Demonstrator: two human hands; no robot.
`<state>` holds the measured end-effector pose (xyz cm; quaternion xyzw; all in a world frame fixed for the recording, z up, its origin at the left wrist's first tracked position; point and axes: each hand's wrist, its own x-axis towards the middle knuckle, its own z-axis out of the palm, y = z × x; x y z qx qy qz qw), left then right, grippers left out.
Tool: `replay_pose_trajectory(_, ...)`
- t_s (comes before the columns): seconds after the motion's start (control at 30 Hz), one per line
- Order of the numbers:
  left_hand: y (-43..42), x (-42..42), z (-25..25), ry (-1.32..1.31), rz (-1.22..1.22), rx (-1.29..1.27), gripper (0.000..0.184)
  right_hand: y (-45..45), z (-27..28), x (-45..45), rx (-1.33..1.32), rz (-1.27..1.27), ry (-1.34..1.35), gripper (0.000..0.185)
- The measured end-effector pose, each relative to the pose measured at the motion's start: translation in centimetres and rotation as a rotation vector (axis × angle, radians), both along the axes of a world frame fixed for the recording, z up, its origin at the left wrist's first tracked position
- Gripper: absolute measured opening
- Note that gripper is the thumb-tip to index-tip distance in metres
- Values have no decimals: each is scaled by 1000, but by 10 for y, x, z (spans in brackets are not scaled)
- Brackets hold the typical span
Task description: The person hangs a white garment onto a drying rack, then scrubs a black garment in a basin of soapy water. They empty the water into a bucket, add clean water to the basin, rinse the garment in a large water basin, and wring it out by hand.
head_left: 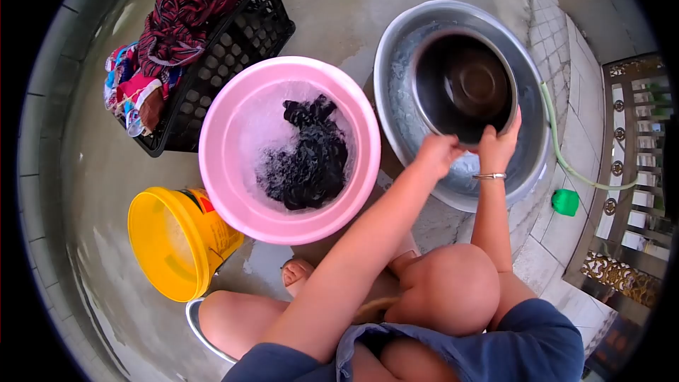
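A round metal bowl (463,81), dark inside with a silver rim, sits tilted within a large metal basin (396,127) that holds water. My left hand (438,154) is closed at the bowl's near rim, its fingers partly hidden. On the near right side of the same rim, my right hand (498,145) grips with the thumb inside and the fingers around the outside. A metal bracelet (489,176) circles my right wrist. Left of the basin stands a pink tub (219,148), where dark wet cloth (308,155) lies in sudsy water.
A yellow bucket (161,240) leans beside the pink tub. Behind it, a black plastic crate (226,64) holds patterned clothes (187,18). To the right, a green hose (562,155) runs past the basin, and a small green object (565,202) lies on the tiles near a metal gate (622,170).
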<state>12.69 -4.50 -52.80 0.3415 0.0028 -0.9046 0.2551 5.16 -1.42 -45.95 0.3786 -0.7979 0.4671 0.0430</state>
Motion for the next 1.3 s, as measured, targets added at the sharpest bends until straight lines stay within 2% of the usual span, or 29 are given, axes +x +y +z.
replay_pose_trajectory(0.13,44,-33,-14,110,-211,60,24,27,4,-33,507,-397,-87,63)
replay_pose_trajectory(0.23,56,-39,-23,34,-311,55,28,36,-5,-47,642,-471,-58,62)
replay_pose_trajectory(0.3,54,-37,-25,-43,-361,51,31,35,-26,-56,702,-482,17,59)
replay_pose_trajectory(0.37,44,-28,-29,-355,-392,65,37,29,-40,-57,678,-463,-64,58)
replay_pose_trajectory(0.4,43,-24,-33,-367,-366,60,39,24,-43,-54,648,-464,-144,59)
replay_pose_trajectory(0.5,36,-16,-50,-378,-346,81,40,12,-75,-50,501,-332,-137,58)
replay_pose_trajectory(0.57,29,-16,-46,-502,-208,152,20,13,-138,-67,357,-219,-359,58)
replay_pose_trajectory(0.6,23,-15,-40,-517,-105,203,21,12,-142,-61,293,-190,-495,57)
replay_pose_trajectory(0.63,19,-10,-34,-412,-83,229,35,10,-147,-51,227,-159,-630,55)
replay_pose_trajectory(0.67,18,-10,-42,-330,-22,211,34,1,-95,-20,207,-213,-1043,50)
replay_pose_trajectory(0.7,18,-9,-52,-249,37,192,32,2,-108,-16,39,-182,-1150,27)
replay_pose_trajectory(0.77,14,-7,-49,-327,52,122,30,4,-116,-15,46,-222,-1386,15)
replay_pose_trajectory(0.8,11,-4,-46,-400,68,50,27,6,-120,-16,45,-219,-1392,15)
replay_pose_trajectory(0.87,5,3,-39,-426,33,0,25,12,-127,-14,26,-167,-1591,34)
replay_pose_trajectory(0.97,10,10,-43,-545,28,-148,23,9,-97,-1,-11,-101,-1491,33)
replay_pose_trajectory(1.07,5,28,-12,-445,63,-162,26,6,-72,1,-38,-28,-1449,36)
replay_pose_trajectory(1.13,0,39,4,-493,275,-420,39,3,-45,10,-34,-10,-1430,36)
replay_pose_trajectory(1.23,-21,69,46,-477,407,-519,42,0,-17,26,-48,104,-1300,37)
replay_pose_trajectory(1.3,-26,84,51,-461,515,-572,42,-2,1,41,-73,131,-1275,23)
